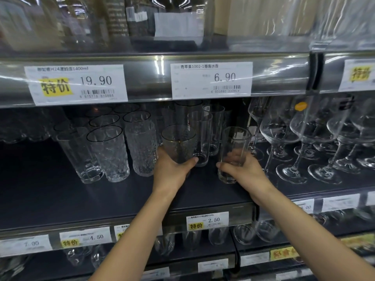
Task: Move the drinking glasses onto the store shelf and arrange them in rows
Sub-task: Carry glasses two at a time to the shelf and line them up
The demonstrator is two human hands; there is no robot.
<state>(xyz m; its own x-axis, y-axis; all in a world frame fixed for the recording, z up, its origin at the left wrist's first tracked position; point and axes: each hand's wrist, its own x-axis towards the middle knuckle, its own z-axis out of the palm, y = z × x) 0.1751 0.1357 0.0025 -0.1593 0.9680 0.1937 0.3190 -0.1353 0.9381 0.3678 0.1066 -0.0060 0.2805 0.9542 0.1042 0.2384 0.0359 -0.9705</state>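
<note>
- Drinking glasses meet the store shelf: a gold-rimmed tumbler sits mid-shelf in the left hand, with a tall clear glass at its 3 o'clock in the right hand.
- Both hands have thumb and fingers curled round the lower body of their glass. The right hand's fingers show through the clear wall.
- The tall clear glass leans slightly. Its base seems to be at the shelf deck, though glare leaves contact uncertain.
- Risk one: textured tumblers stand just beside the gold-rimmed tumbler at 9 o'clock, and a sideways nudge could knock the nearest into its row.
- Risk two: plain tall glasses wait at 12 o'clock between the hands. Pushing either glass deeper could clink rim on rim and chip one.
- Risk three: wine glasses crowd the right hand's 3 o'clock. A drifting wrist could likely clip a stem and topple several.
- Risk four: letting go of the tall clear glass while it leans may let it rock over, since smooth walls offer little grip for a catch.
</note>
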